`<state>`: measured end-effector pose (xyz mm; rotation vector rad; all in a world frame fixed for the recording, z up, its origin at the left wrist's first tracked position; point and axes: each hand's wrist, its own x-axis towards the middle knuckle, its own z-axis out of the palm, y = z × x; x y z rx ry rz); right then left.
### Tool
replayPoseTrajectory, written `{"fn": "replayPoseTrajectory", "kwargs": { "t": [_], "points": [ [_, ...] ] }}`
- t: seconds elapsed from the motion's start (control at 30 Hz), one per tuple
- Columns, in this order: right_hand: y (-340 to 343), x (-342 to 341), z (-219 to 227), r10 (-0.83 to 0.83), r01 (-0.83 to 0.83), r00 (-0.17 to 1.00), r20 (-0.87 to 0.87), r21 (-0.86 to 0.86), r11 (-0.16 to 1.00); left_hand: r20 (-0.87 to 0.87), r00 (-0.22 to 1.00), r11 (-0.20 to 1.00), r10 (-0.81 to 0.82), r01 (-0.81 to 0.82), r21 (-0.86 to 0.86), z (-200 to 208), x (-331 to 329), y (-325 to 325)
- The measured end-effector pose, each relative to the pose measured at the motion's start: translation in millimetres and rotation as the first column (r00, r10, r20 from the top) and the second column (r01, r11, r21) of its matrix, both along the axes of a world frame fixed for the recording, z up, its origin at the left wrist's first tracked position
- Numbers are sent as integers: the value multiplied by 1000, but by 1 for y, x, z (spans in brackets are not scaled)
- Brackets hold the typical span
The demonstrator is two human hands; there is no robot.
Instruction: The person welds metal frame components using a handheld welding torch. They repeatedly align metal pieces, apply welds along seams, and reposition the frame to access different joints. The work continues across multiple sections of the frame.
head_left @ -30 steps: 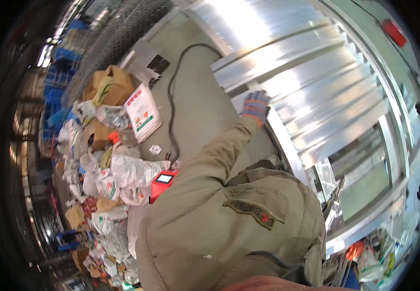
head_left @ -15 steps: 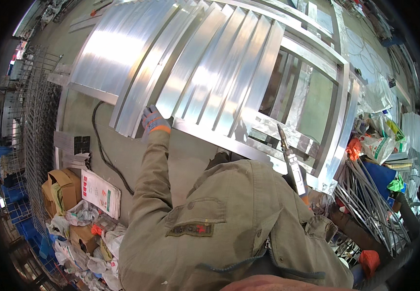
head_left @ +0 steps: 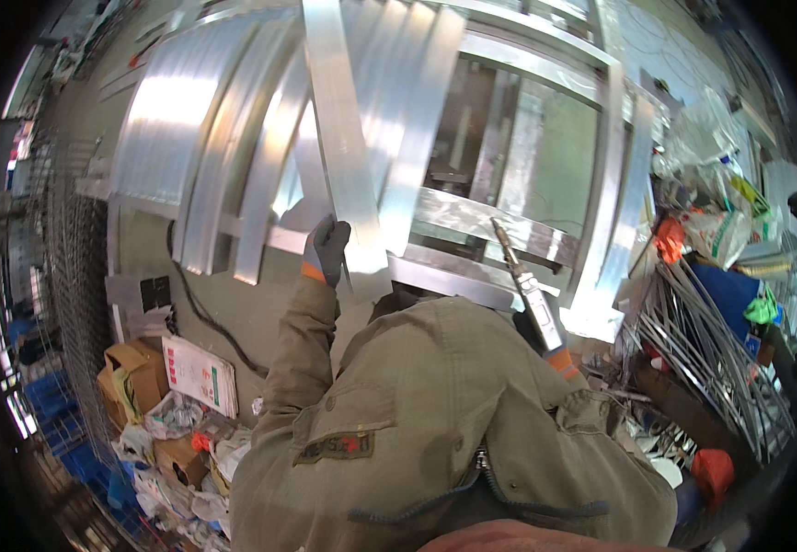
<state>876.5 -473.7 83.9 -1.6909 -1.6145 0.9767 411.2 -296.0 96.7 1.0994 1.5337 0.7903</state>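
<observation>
My left hand (head_left: 327, 250), in a grey glove with an orange cuff, is closed at the near end of a long silver metal slat (head_left: 348, 138). That slat lies tilted across the others, its near end reaching past the frame's edge. Several more slats (head_left: 177, 120) lie side by side on the silver metal frame (head_left: 453, 272). My right hand (head_left: 556, 357), gloved and mostly hidden by the tool and my jacket, grips a slim torch-like tool (head_left: 534, 304) with a silver body and a narrow dark tip. The tip points away from me, over the frame's near right part.
Thin metal strips (head_left: 702, 345) and plastic bags (head_left: 716, 239) crowd the right side. Wire mesh panels (head_left: 76, 267) stand at the left. A cardboard box (head_left: 136, 377), a white printed sack (head_left: 200, 375) and a black cable (head_left: 198, 308) lie on the near left floor.
My left hand has taken hold of a slat and swung it askew over its neighbours. The view has shifted a little; the right hand still holds the tool in much the same place.
</observation>
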Motion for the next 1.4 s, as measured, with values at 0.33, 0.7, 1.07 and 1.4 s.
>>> {"fn": "replayPoseTrajectory", "kwargs": {
  "t": [0.33,0.7,1.07,1.4],
  "points": [
    [-15,46,23,-64,67,997,-38,77,995,-304,939,962,163,-83,259,-71,124,20],
    [-5,52,46,-131,135,987,-94,38,990,-131,991,994,-11,25,108,-135,157,28],
    [1,50,35,-112,110,989,-91,-30,993,-125,992,989,-29,46,140,-145,155,51],
    [9,43,36,-94,94,993,-68,-1,996,-103,994,994,-17,28,102,-151,152,61]
  ]
}}
